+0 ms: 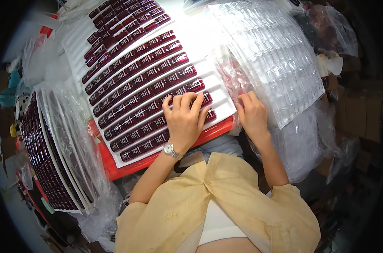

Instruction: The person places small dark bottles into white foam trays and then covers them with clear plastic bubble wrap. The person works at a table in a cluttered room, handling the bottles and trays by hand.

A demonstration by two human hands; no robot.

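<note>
At left stands a plastic-wrapped stack of filled trays [52, 156]. Then comes the red bench edge [109, 160], under a white grooved tray [221, 99] holding rows of dark red labelled pieces [136, 80]. The left hand [185, 118] lies over its near rows, fingers spread. Beside crinkled clear plastic [231, 74], the right hand [252, 114] has curled fingers; whether they pinch anything, I cannot tell. At far right lies a clear moulded sheet [273, 61].

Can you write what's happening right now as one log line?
Left hand: on dark red pieces | Right hand: by crumpled clear plastic | White tray: holds pieces in rows | Clear moulded sheet: farther right
</note>
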